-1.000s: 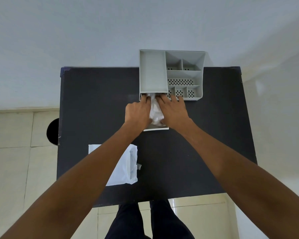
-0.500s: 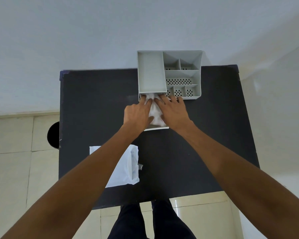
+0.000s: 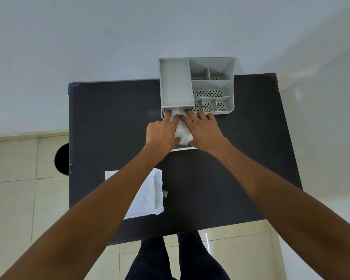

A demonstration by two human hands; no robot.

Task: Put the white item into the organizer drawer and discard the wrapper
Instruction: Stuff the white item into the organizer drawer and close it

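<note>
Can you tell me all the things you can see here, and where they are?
table: one, black, in the middle of the view, against the wall
organizer: one, grey, many compartments, at the table's far edge
drawer: one, white front, pulled out from under the organizer toward the person
white item: one, white, crumpled, lying in the drawer between the hands
wrapper: one, white, flat on the table's near left part
round dark thing: one, black, on the floor left of the table
left hand: one, pressing the white item
right hand: one, pressing the white item
</note>
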